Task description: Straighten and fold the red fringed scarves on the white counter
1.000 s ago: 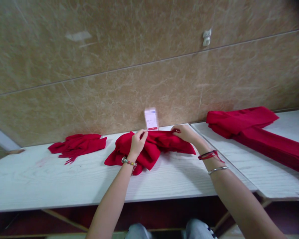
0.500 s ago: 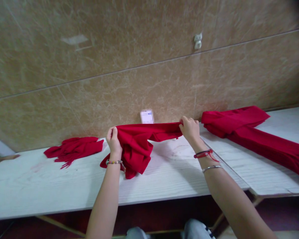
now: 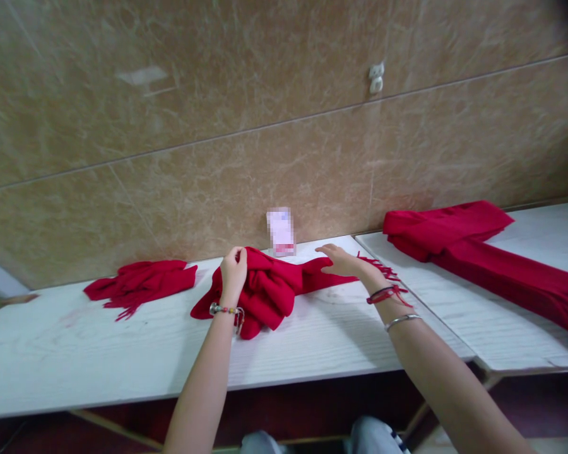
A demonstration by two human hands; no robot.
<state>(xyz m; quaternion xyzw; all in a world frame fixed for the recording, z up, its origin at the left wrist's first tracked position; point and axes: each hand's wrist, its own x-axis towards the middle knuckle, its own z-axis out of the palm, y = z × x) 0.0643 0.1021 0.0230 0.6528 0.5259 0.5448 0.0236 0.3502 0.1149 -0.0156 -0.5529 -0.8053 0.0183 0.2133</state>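
A red fringed scarf [image 3: 269, 290] lies bunched in the middle of the white table, with one end stretched out to the right. My left hand [image 3: 234, 271] pinches the upper left of the bunch. Over the stretched end is my right hand [image 3: 339, 260], its fingers apart and holding nothing; whether it touches the cloth I cannot tell. The fringe of that end spreads out beyond my right wrist.
To the left lies a crumpled red fringed cloth [image 3: 142, 284]. A longer red scarf [image 3: 454, 243] is folded over at the right. A blurred white card [image 3: 281, 230] leans at the tiled wall [image 3: 194, 126]. The white tabletop [image 3: 99, 359] has a seam right of centre.
My right hand has let go of the scarf and moved slightly left and down. The stretched end has dropped to the table. My left hand has shifted a little right, still gripping.
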